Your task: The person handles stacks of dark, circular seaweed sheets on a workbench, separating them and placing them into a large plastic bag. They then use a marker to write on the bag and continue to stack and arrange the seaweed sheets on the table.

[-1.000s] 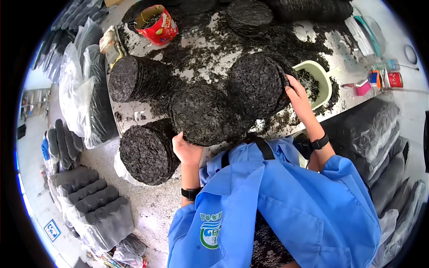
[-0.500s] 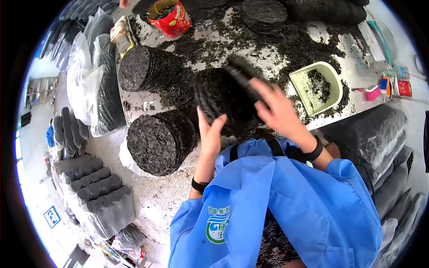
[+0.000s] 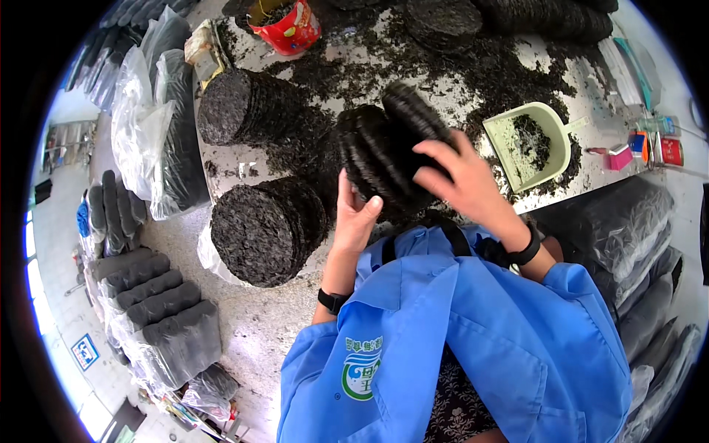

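The left hand grasps a stack of dark discs; the right hand grips its splayed end (blurred).

Two bare hands; two black wristbands; at least four dark stacks; one red bucket; one dustpan.

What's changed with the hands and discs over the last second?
Left hand moved right, right hand left, closing together. The black discs between them, broad faces up before, now stand edge-up, split into clumps, gapped at the top. No visible letting go. Red tub, dustpan and near-left stack stayed put.
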The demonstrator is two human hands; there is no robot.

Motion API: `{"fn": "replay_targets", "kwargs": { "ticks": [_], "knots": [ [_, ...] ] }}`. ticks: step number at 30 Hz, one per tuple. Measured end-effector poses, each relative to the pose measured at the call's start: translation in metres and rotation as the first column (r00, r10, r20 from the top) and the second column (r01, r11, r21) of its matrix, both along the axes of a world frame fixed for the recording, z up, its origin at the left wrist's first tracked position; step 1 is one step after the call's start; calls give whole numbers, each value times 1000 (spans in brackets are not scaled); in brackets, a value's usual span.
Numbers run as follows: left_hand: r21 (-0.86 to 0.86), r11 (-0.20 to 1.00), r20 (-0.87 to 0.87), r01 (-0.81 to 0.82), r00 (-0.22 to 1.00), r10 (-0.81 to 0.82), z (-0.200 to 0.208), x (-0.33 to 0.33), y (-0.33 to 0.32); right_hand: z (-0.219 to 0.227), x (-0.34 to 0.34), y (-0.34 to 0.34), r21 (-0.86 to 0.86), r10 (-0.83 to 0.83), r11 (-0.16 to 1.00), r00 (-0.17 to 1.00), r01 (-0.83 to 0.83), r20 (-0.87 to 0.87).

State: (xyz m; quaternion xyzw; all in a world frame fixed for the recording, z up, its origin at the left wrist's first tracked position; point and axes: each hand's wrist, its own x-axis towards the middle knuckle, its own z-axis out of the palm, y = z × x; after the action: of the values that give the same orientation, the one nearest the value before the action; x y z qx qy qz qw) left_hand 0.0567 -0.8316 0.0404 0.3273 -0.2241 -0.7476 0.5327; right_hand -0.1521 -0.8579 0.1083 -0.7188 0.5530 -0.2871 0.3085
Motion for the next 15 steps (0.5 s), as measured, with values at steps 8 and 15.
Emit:
{"fn": "replay_targets", "kwargs": {
  "ticks": [8, 15],
  "knots": [
    [198, 969, -56, -147, 985, 161, -6, 19, -4, -27, -26, -10, -104, -274, 957, 961, 270, -23],
    [58, 889, 71, -454, 890, 450, 10, 43, 2, -43, -96, -13, 284, -496, 867, 648, 410, 578]
  ]
}}
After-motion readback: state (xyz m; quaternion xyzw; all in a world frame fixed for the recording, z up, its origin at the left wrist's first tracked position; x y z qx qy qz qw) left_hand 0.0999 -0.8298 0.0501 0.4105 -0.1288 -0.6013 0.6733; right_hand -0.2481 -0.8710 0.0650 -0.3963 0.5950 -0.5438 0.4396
